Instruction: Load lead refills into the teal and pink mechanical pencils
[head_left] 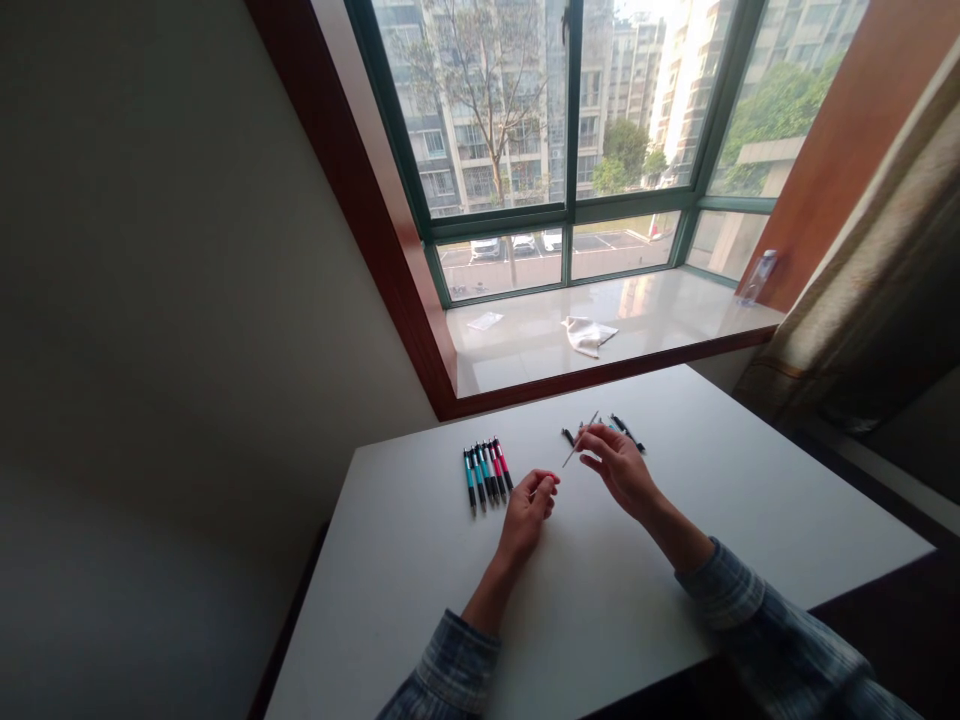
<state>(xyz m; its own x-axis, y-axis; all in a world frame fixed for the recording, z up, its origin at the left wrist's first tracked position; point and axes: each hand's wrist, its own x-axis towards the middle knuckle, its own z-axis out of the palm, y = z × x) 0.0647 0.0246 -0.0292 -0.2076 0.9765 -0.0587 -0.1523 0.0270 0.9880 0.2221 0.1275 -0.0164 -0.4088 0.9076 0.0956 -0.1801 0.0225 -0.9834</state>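
I am pinching a thin rod (571, 456), perhaps a pen refill, between the fingertips of my right hand (619, 465). Its lower tip is slanting toward my left hand (527, 515), and its upper end is sticking out past my fingers. My left hand is resting on the white table (420, 590) with its fingers curled narrow. Nothing is showing in it, but the curl is hiding the palm, so I cannot tell whether it is holding anything small.

Just left of that hand, a row of retractable pens (486, 475) with teal and pink barrels is lying side by side. Ahead of my right hand, a small group of dark and teal pens (626, 432) is lying partly hidden behind my fingers, so I cannot count them. A short dark piece (568, 436) is lying just beyond the thin rod, too small to make out.

Farther ahead, past the table edge, a marble windowsill (525, 360) is holding a crumpled white cloth (590, 335), a pale slip of paper (485, 321) and a plastic bottle (759, 277). My plaid sleeves (454, 670) are running out of view at the bottom edge.
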